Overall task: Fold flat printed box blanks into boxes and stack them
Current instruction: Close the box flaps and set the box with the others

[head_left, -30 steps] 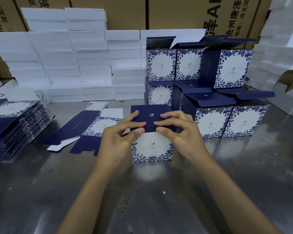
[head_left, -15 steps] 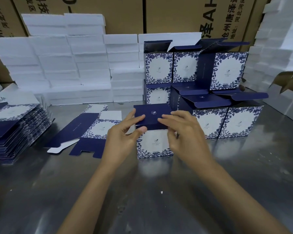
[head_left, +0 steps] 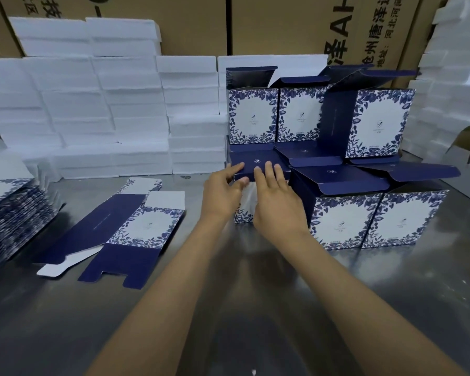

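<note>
1. Forearms reach in from the near edge across the bare steel tabletop (head_left: 255, 308), which shows dull reflections of them.
2. Left of the arms, one flat box blank (head_left: 125, 232) lies printed side up, its long axis running from near-left to far-right, navy flaps at the near end and a white flap at the far end.
3. At the far left edge sits a stack of flat blanks (head_left: 8, 213), floral panels facing up.
4. Both hands meet at the folded box (head_left: 255, 164) standing upright on the tabletop, navy lid facing up, floral front toward the camera and largely hidden behind the hands.
5. The left hand (head_left: 223, 194) has its fingers extended, tips touching the lid's left front edge; the right hand (head_left: 277, 204) lies with straight fingers flat on the lid. Neither hand curls round the box.
6. Just right of it, touching or nearly so, stand finished boxes (head_left: 377, 218) with open navy lids, and more are stacked behind in a second tier (head_left: 377, 123).
7. White foam blocks (head_left: 92, 109) are piled behind and along the right side.
8. Brown printed cartons (head_left: 282, 23) form the backdrop.
</note>
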